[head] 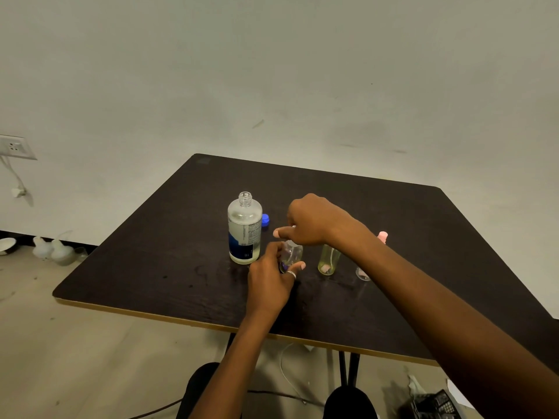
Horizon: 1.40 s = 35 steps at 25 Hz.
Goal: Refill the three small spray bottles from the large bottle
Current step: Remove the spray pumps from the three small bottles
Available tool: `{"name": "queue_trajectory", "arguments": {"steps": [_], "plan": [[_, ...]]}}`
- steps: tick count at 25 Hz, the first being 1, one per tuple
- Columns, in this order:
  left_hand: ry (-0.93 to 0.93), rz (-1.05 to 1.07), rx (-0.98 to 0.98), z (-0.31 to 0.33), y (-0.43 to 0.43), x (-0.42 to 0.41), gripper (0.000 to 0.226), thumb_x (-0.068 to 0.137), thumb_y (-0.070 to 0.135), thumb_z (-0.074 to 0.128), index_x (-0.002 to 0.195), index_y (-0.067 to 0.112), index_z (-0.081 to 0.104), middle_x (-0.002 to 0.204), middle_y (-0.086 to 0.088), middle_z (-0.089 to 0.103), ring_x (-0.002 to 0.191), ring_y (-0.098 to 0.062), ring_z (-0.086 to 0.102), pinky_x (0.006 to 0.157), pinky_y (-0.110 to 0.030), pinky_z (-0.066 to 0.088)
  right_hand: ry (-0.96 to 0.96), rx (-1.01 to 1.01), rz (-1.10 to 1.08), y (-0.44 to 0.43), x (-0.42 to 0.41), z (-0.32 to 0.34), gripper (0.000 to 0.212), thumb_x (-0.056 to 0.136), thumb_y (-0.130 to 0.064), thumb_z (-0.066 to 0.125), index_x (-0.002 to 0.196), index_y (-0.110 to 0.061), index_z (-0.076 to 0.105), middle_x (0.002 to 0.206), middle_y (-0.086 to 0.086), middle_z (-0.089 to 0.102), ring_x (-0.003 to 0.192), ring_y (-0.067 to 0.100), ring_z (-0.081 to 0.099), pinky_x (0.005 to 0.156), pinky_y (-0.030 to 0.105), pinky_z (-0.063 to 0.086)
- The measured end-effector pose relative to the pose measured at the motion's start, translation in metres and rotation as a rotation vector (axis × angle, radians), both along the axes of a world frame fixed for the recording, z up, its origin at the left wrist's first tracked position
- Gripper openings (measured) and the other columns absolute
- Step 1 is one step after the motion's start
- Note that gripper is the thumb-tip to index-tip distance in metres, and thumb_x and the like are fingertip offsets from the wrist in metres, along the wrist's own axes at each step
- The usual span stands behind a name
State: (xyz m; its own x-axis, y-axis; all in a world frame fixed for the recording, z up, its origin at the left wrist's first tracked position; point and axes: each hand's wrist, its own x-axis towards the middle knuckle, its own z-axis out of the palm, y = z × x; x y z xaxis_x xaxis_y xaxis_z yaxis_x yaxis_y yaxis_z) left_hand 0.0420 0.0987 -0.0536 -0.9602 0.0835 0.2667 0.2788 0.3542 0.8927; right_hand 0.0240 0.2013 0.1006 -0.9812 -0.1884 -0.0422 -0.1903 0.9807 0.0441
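The large clear bottle (244,229) with a blue label stands uncapped on the dark table (181,237); its blue cap (265,219) lies just behind it. My left hand (270,278) grips the body of a small clear spray bottle (291,254) standing right of the large one. My right hand (311,220) is curled over that bottle's top, pinching its sprayer head. A second small bottle (328,260) with yellowish liquid stands further right. A third small bottle (363,273) with a pink top (382,236) is mostly hidden behind my right forearm.
The table's near edge runs across the lower middle, with my knees below it. White containers (54,251) sit on the floor at the left wall. A wall socket (13,146) is at far left. A dark object (432,403) lies on the floor at lower right.
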Motion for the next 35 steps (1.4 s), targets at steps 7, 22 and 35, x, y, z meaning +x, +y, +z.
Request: {"name": "queue_trajectory", "arguments": {"steps": [7, 22, 35], "plan": [[0.011, -0.003, 0.017, -0.002, -0.001, -0.001, 0.044, 0.078, 0.038, 0.082, 0.113, 0.032, 0.056, 0.101, 0.015, 0.069, 0.086, 0.005, 0.063, 0.081, -0.024, 0.056, -0.063, 0.055, -0.006, -0.011, 0.001, 0.000, 0.018, 0.086, -0.022, 0.066, 0.075, -0.010, 0.059, 0.077, 0.005, 0.064, 0.068, 0.016, 0.060, 0.058, 0.025, 0.048], [-0.004, -0.007, 0.026, -0.003, 0.000, -0.002, 0.044, 0.078, 0.038, 0.083, 0.114, 0.034, 0.057, 0.107, 0.015, 0.070, 0.090, 0.004, 0.064, 0.078, -0.016, 0.053, 0.028, 0.034, -0.080, -0.006, -0.002, -0.006, 0.043, 0.088, -0.046, 0.063, 0.062, -0.016, 0.046, 0.060, 0.001, 0.052, 0.055, 0.013, 0.052, 0.048, 0.024, 0.037], [-0.005, -0.004, 0.027, -0.004, 0.000, -0.004, 0.046, 0.077, 0.038, 0.083, 0.115, 0.033, 0.056, 0.106, 0.014, 0.069, 0.094, -0.001, 0.065, 0.081, -0.021, 0.054, -0.152, 0.020, 0.101, -0.002, 0.000, 0.003, 0.037, 0.083, -0.026, 0.068, 0.119, -0.018, 0.063, 0.113, 0.002, 0.066, 0.100, 0.021, 0.062, 0.088, 0.038, 0.053]]}}
